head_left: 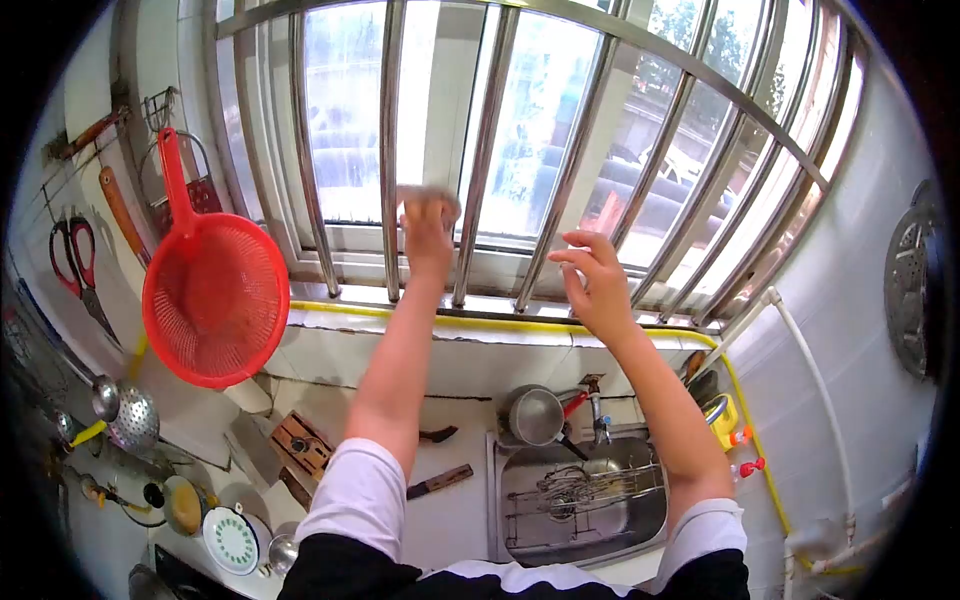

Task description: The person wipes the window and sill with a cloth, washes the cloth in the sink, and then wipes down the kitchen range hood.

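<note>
Steel sink [494,510] beneath barred window [538,120]

Two hands [428,240] [598,290], one brownish pad [451,207] — one red colander [215,300], one sink [492,510], one tap [600,420].

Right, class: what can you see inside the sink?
A metal wire rack lies in the sink. Its wires hide parts of the sink's floor, and the pan covers some of the back edge.

The window bars [391,120] are silver, colander [215,300] red, hose [350,310] yellow, lid [235,542] white with green marks.
</note>
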